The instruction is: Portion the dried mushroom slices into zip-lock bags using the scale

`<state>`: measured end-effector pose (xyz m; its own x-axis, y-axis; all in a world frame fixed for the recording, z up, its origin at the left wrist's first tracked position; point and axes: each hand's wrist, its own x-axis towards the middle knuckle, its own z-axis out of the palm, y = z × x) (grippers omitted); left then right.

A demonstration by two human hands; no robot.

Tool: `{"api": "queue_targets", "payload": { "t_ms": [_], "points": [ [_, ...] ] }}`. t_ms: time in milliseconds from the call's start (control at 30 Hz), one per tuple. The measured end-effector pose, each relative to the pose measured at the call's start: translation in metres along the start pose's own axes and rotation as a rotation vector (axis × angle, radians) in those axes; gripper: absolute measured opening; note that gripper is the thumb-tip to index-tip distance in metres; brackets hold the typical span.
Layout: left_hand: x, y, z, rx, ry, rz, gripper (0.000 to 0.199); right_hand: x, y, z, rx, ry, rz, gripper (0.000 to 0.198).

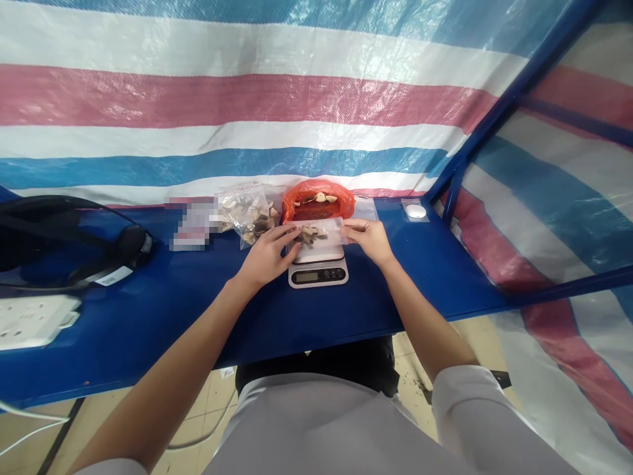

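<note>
A small clear plastic bag (332, 235) with brown and pale dried pieces, perhaps mushroom slices, lies over the top of a white digital kitchen scale (319, 285). My left hand (270, 256) grips the bag's left end, fingers above and thumb nearer me. At the bag's right edge, my right hand (368, 241) pinches the plastic between thumb and fingers. Just behind the scale stands an open red plastic bag (291, 198) with more pale pieces inside. The scale's display shows, but its reading is too small to make out.
Filled clear bags (252, 214) lie left of the red bag, beside a blurred packet (192, 227). A white round object (415, 211) rests at the back right. Black headgear (131, 247) and a white power strip (37, 320) occupy the left of the blue table (192, 316). Striped sheeting (237, 99) hangs behind.
</note>
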<state>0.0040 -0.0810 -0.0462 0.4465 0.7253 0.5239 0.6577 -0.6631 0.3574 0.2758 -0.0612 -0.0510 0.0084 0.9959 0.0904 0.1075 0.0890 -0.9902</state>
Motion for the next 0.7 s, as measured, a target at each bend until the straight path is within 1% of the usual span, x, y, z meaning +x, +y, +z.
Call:
{"api": "queue_targets", "payload": {
  "t_ms": [200, 367, 433, 533, 633, 700],
  "points": [
    [0.002, -0.001, -0.001, 0.015, -0.003, 0.003, 0.039, -0.001, -0.008, -0.002, 0.067, -0.093, 0.058, 0.048],
    [0.011, 0.001, -0.003, 0.017, 0.020, 0.023, 0.038, 0.000, -0.021, -0.002, 0.055, -0.153, 0.031, 0.044],
    [0.019, 0.004, -0.004, -0.004, 0.026, 0.001, 0.039, 0.001, -0.030, -0.001, 0.021, -0.180, -0.015, 0.042],
    [0.034, 0.010, -0.006, -0.072, 0.006, -0.091, 0.042, 0.004, -0.045, 0.000, -0.053, -0.217, -0.115, 0.034],
    [0.051, 0.014, -0.008, -0.198, -0.048, -0.224, 0.047, 0.009, -0.060, 0.002, -0.118, -0.265, -0.234, 0.026],
    [0.061, 0.016, -0.010, -0.319, -0.087, -0.294, 0.050, 0.014, -0.066, 0.004, -0.141, -0.289, -0.305, 0.022]
  ]
}}
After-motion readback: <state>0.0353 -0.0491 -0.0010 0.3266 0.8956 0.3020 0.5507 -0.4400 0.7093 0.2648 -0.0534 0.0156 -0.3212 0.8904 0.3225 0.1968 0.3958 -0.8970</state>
